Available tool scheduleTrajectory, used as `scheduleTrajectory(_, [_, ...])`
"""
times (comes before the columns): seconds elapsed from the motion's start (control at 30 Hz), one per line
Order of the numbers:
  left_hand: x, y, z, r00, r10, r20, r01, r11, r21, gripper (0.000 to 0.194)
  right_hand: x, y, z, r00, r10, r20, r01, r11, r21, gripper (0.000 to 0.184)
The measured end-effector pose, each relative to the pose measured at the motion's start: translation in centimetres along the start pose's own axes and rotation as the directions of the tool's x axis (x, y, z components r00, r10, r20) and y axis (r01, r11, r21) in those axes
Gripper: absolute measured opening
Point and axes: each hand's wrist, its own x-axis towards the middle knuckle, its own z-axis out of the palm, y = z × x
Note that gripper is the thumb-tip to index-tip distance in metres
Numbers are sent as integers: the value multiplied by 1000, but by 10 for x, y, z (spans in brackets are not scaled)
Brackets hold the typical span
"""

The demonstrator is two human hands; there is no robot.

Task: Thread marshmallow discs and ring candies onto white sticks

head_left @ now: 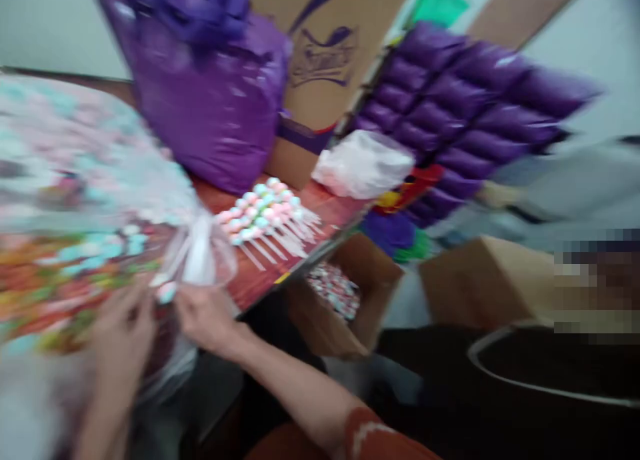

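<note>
Sitting between both hands, which pinch it, is a small pastel candy.

Blurred left hand, apparent sweets smeared, cropped

Candy sticks on table — candy bag left, carton behind

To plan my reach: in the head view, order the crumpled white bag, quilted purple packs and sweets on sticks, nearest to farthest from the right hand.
From the right hand:
1. Sweets on sticks: on the table, ahead and right.
2. Crumpled white bag: farther along the table, right.
3. Quilted purple packs: beyond the bag, far right.
</note>
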Motion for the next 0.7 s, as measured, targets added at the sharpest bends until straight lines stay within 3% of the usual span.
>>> scheduleTrajectory(0.07, [32,40,16,995,-27,-100,34,997,72,37,1,4,3,998,-30,-61,37,992,123,26])
scheduleTrajectory(0.13, [70,59,28,984,-17,-178,40,992,123,36,5,10,7,992,-44,-120,74,965,254,28])
scheduleTrajectory(0.23, [101,57,31,972,-1,-234,38,987,155,33,9,17,9,989,-85,-122,122,935,334,32])
scheduleTrajectory(0.37, [99,43,25,970,-25,-241,50,994,100,34,5,28,-7,984,-117,-136,156,935,319,33])
scheduleTrajectory(0.47, [103,44,17,936,-76,-344,111,990,82,39,4,41,-18,973,-93,-212,149,953,265,28])
scheduleTrajectory(0.57, [121,51,11,899,38,-437,125,933,337,31,3,55,-20,966,-57,-253,117,967,228,28])
scheduleTrajectory(0.63, [135,54,10,927,118,-356,111,819,563,28,2,61,-17,966,-59,-252,116,969,218,27])
scheduleTrajectory(0.7, [146,53,14,962,106,-251,116,677,727,30,0,63,-14,962,-74,-264,135,966,222,27])
